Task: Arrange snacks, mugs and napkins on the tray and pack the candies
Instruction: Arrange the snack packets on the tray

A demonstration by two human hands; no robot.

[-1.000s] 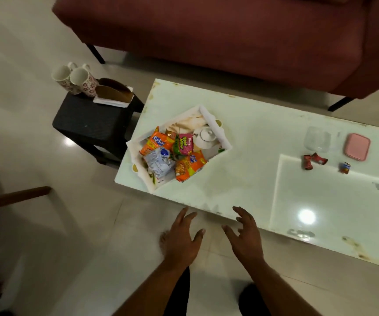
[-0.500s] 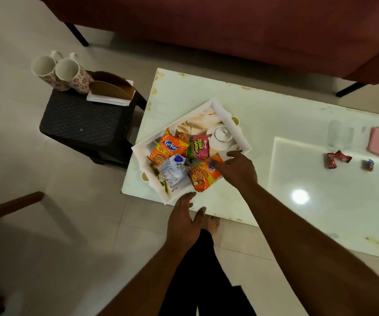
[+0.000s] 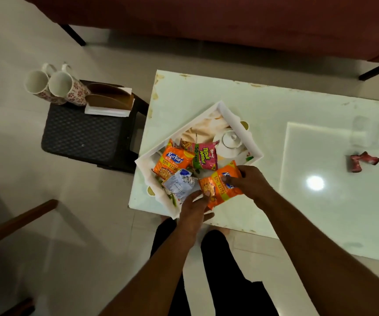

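Here right hand pinches orange packet; left hand seemingly pinches it

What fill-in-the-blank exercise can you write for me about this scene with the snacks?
1. The right hand pinches an ____ snack packet.
2. ____ mugs stand on the stool.
3. The red candies lie on the ____, not in the tray.
Missing words: orange; two; table.
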